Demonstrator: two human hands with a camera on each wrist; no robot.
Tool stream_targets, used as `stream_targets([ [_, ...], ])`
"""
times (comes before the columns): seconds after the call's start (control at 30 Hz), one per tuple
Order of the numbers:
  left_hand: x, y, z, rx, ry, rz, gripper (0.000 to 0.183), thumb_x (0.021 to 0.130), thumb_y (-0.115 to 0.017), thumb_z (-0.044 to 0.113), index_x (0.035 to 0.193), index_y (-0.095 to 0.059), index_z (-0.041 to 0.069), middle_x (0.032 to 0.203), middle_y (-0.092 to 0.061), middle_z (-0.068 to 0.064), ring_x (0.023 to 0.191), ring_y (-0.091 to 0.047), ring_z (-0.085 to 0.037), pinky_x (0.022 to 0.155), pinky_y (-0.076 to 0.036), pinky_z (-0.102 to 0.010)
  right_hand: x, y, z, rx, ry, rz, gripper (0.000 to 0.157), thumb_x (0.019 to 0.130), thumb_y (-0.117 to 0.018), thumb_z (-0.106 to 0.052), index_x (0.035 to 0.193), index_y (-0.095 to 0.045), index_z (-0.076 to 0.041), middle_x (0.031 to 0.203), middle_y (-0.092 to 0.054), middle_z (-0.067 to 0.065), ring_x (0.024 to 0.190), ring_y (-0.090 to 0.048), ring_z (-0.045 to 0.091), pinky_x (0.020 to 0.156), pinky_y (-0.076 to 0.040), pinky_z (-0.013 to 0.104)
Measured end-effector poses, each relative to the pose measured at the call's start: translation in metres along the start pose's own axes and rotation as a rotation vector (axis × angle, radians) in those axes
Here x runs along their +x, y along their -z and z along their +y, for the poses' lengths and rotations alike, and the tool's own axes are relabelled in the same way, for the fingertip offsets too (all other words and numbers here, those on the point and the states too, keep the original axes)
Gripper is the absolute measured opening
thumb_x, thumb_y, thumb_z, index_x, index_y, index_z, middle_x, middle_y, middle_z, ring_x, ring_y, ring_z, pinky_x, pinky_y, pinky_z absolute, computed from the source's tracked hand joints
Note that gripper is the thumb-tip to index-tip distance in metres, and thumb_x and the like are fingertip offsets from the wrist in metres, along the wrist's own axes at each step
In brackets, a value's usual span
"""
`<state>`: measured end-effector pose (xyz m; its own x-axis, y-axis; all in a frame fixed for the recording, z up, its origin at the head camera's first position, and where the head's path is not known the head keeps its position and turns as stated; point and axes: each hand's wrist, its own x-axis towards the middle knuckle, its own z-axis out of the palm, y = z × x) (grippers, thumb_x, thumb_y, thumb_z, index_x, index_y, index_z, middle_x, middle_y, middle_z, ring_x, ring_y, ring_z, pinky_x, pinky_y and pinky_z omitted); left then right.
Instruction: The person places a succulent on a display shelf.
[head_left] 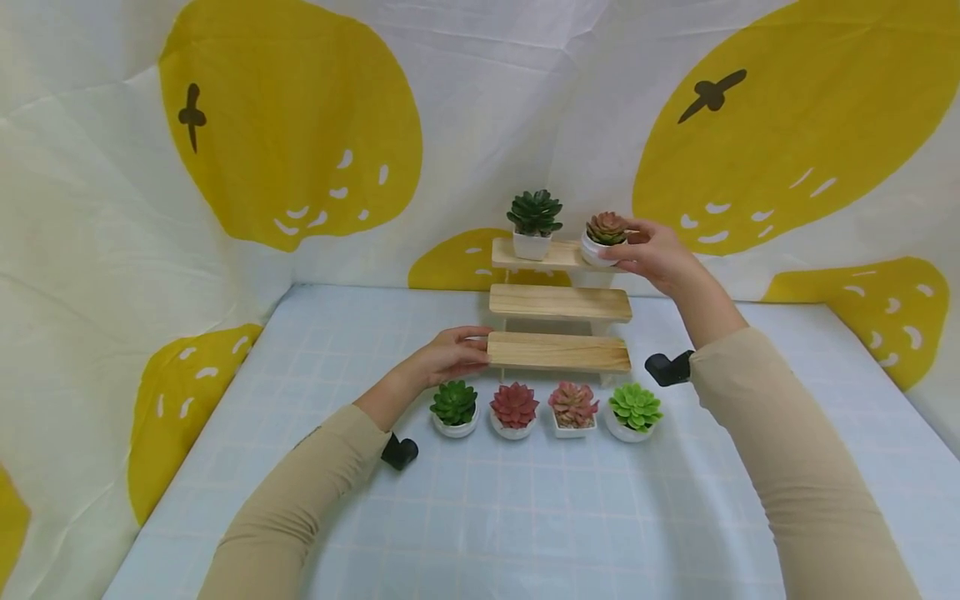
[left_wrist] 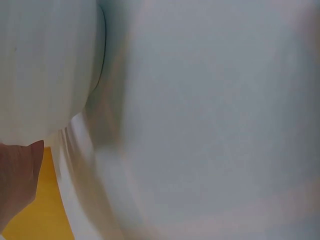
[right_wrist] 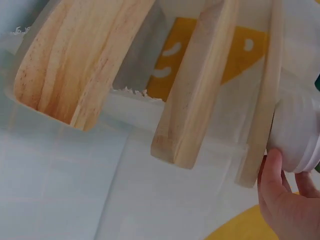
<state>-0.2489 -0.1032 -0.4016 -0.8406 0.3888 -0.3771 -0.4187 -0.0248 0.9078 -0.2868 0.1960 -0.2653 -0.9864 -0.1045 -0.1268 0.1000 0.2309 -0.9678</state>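
My right hand (head_left: 654,254) grips the round white pot of a reddish-brown artificial succulent (head_left: 607,228) at the right end of the top shelf. From the right wrist view, fingers (right_wrist: 273,172) touch the white pot (right_wrist: 296,132) against the top board. The left hand (head_left: 452,357) holds the left end of the lowest board of a three-tier wooden display stand (head_left: 558,352). A dark green succulent (head_left: 534,212) in a square white pot stands on the left of the top shelf. In the left wrist view a white pot (left_wrist: 45,65) hides most of that hand.
In front of the stand, a row of potted succulents runs left to right: green (head_left: 453,404), red (head_left: 513,406), pink (head_left: 573,406) and bright green (head_left: 634,408). A pale blue checked cloth (head_left: 495,525) covers the table. Behind hangs a white curtain (head_left: 480,108) with yellow fruit prints.
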Motion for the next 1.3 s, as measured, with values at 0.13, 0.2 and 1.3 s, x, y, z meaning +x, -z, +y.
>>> stream_targets([
  [0.13, 0.000, 0.000, 0.000, -0.001, 0.004, 0.002, 0.056, 0.086, -0.055, -0.012, 0.139, -0.041, 0.002, 0.127, -0.050, -0.023, 0.100, -0.057, -0.023, 0.090, -0.049, -0.033, 0.003, -0.003, -0.001, 0.032, -0.013, 0.018, 0.075, 0.085, -0.067, -0.005, 0.147, -0.024, -0.004, 0.133, -0.033, 0.017, 0.109, -0.044, 0.021, 0.093, -0.046, 0.028],
  [0.2, 0.000, 0.000, 0.001, -0.001, 0.008, 0.005, 0.056, 0.086, -0.055, -0.012, 0.139, -0.041, 0.003, 0.128, -0.050, -0.023, 0.100, -0.056, -0.023, 0.091, -0.049, -0.034, 0.004, -0.004, -0.002, 0.038, -0.020, 0.028, 0.075, 0.085, -0.066, -0.004, 0.147, -0.024, -0.003, 0.137, -0.030, 0.019, 0.111, -0.043, 0.022, 0.094, -0.045, 0.030],
  [1.3, 0.001, -0.001, 0.000, 0.003, 0.011, 0.012, 0.056, 0.087, -0.056, -0.010, 0.139, -0.040, 0.003, 0.130, -0.048, -0.023, 0.103, -0.056, -0.024, 0.091, -0.049, -0.034, -0.030, 0.034, 0.019, -0.094, 0.036, -0.059, 0.069, 0.090, -0.062, -0.014, 0.145, -0.024, -0.001, 0.137, -0.033, 0.016, 0.093, -0.055, 0.002, 0.086, -0.047, 0.016],
])
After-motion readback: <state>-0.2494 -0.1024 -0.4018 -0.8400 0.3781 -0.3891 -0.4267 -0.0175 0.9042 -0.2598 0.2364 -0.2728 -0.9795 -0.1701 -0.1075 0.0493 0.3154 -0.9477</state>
